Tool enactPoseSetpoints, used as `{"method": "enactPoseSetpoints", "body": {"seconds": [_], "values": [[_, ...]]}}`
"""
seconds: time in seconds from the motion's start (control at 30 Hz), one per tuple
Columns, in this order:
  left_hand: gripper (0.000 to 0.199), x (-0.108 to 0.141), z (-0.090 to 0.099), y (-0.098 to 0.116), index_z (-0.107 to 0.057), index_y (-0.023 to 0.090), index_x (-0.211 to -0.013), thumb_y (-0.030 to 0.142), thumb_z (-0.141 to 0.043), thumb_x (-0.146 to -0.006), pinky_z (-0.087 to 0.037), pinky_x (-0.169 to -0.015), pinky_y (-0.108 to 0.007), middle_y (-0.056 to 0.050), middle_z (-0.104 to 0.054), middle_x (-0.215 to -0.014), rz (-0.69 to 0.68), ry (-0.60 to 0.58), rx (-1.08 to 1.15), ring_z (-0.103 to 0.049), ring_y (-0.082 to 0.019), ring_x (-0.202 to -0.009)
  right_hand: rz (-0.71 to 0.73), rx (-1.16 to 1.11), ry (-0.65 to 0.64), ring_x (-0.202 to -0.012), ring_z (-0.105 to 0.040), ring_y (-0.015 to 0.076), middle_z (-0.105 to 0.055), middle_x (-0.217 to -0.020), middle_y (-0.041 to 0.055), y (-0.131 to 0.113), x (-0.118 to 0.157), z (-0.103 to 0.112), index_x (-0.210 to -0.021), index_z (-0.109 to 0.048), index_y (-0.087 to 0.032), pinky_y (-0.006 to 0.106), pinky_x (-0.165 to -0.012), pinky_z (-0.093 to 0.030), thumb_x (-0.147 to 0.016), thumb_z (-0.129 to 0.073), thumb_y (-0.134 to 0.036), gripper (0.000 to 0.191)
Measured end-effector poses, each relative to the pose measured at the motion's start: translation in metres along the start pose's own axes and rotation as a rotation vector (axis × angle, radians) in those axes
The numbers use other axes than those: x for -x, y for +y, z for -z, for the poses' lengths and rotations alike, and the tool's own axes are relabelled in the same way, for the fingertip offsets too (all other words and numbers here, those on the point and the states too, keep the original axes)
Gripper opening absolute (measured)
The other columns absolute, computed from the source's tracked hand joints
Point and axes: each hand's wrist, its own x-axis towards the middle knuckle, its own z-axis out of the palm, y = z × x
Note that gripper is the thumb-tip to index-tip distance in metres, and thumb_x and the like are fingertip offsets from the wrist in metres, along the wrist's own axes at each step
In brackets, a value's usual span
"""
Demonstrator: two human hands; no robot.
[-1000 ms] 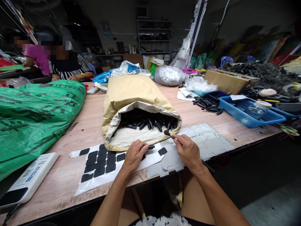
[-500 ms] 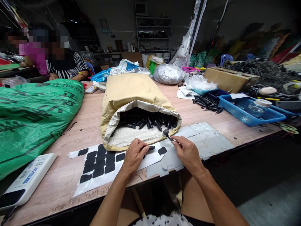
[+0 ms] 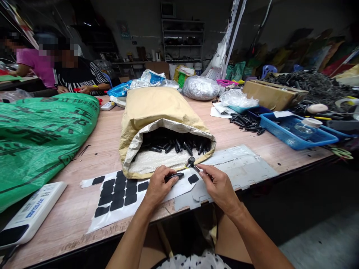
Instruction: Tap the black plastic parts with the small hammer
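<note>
My left hand (image 3: 161,185) is closed around a slim black tubular piece (image 3: 177,175), its tip pointing right. Between the fingers of my right hand (image 3: 220,183) is a thin rod with a round black head (image 3: 191,161), held just above and right of that piece. Behind both hands lies a tan paper sack (image 3: 165,102), its mouth facing me and several black tubular parts (image 3: 179,145) inside. Under my left hand a white sheet (image 3: 94,224) carries rows of black rounded-square stickers (image 3: 117,203). A single sticker (image 3: 193,179) sits between my hands.
A green woven sack (image 3: 47,142) and a white power strip (image 3: 35,213) lie at left. On the right are a grey board (image 3: 241,164), a pile of black parts (image 3: 244,122) and a blue basket (image 3: 294,140). Two people (image 3: 84,74) sit at the far left.
The round-headed rod in my right hand has moved left and slightly down, nearer the black piece. More of that piece now shows beyond my left fingers.
</note>
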Motion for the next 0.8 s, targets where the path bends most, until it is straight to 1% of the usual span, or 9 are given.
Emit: {"method": "enactPoseSetpoints", "body": {"seconds": [0.07,0.17,0.23,0.3,0.37,0.43,0.57,0.7,0.8], "values": [[0.010,0.000,0.000,0.000,-0.073,0.024,-0.094,0.027,-0.069,-0.086,-0.046,-0.084,-0.037,-0.004,-0.065,-0.089,0.006,-0.003,0.009,-0.059,-0.023,-0.093,0.049,-0.012,0.024,-0.101,-0.068,0.0209,-0.073,-0.110,0.0072,-0.012,0.001,0.000,-0.122,-0.070,-0.025,0.036,-0.094,-0.055,-0.099,-0.048,-0.026,0.032],[0.010,0.000,0.000,0.000,-0.073,0.023,-0.093,0.025,-0.071,-0.084,-0.045,-0.085,-0.037,-0.003,-0.065,-0.089,0.007,0.002,0.017,-0.059,-0.023,-0.093,0.119,0.002,0.094,-0.095,-0.067,0.0190,-0.071,-0.103,0.0068,-0.027,0.005,-0.002,-0.129,-0.067,-0.027,0.032,-0.088,-0.055,-0.101,-0.046,-0.023,0.036],[0.009,0.000,0.000,0.000,-0.073,0.022,-0.092,0.023,-0.072,-0.083,-0.045,-0.085,-0.037,-0.003,-0.065,-0.088,0.003,0.007,0.023,-0.058,-0.023,-0.092,0.154,0.070,0.062,-0.089,-0.066,0.0179,-0.068,-0.096,0.0064,-0.029,0.011,-0.008,-0.134,-0.064,-0.026,0.029,-0.083,-0.054,-0.100,-0.042,-0.017,0.042],[0.009,0.000,0.000,0.000,-0.072,0.022,-0.091,0.022,-0.072,-0.082,-0.045,-0.085,-0.037,-0.003,-0.065,-0.088,-0.002,0.011,0.026,-0.058,-0.023,-0.092,0.153,0.192,-0.052,-0.081,-0.064,0.0171,-0.065,-0.087,0.0048,-0.026,0.016,-0.013,-0.133,-0.066,-0.027,0.027,-0.076,-0.053,-0.097,-0.041,-0.012,0.046],[0.009,0.000,0.000,0.001,-0.073,0.022,-0.091,0.021,-0.072,-0.082,-0.044,-0.084,-0.036,-0.003,-0.065,-0.087,-0.006,0.011,0.025,-0.058,-0.022,-0.092,0.137,0.245,-0.095,-0.079,-0.063,0.0167,-0.064,-0.083,0.0038,-0.021,0.018,-0.016,-0.131,-0.067,-0.027,0.026,-0.073,-0.051,-0.096,-0.042,-0.010,0.046],[0.009,0.000,-0.001,0.001,-0.073,0.022,-0.091,0.022,-0.071,-0.083,-0.044,-0.084,-0.036,-0.003,-0.065,-0.087,-0.005,0.015,0.022,-0.058,-0.022,-0.091,0.127,0.212,-0.070,-0.081,-0.063,0.0165,-0.065,-0.086,0.0038,-0.018,0.017,-0.015,-0.131,-0.067,-0.027,0.026,-0.075,-0.051,-0.097,-0.043,-0.012,0.044],[0.012,0.000,-0.001,0.001,-0.075,0.023,-0.095,0.023,-0.069,-0.085,-0.045,-0.083,-0.036,-0.004,-0.064,-0.088,-0.004,0.029,0.004,-0.057,-0.023,-0.092,0.103,0.141,0.007,-0.086,-0.065,0.0171,-0.068,-0.095,0.0047,-0.014,0.010,-0.004,-0.132,-0.066,-0.027,0.027,-0.081,-0.053,-0.099,-0.044,-0.018,0.041],[0.017,0.001,-0.002,0.001,-0.075,0.023,-0.099,0.024,-0.069,-0.084,-0.046,-0.079,-0.036,-0.004,-0.063,-0.087,0.006,0.018,-0.030,-0.056,-0.023,-0.088,0.068,0.228,0.052,-0.088,-0.066,0.0183,-0.070,-0.097,0.0047,-0.005,0.007,0.004,-0.130,-0.067,-0.029,0.029,-0.082,-0.051,-0.100,-0.045,-0.023,0.037],[0.019,0.001,-0.002,0.001,-0.075,0.024,-0.100,0.025,-0.069,-0.083,-0.046,-0.079,-0.037,-0.004,-0.062,-0.087,0.007,0.010,-0.047,-0.057,-0.023,-0.087,0.046,0.346,0.089,-0.087,-0.065,0.0186,-0.068,-0.093,0.0040,0.005,0.006,0.006,-0.128,-0.067,-0.029,0.029,-0.079,-0.049,-0.100,-0.045,-0.023,0.036]]}}
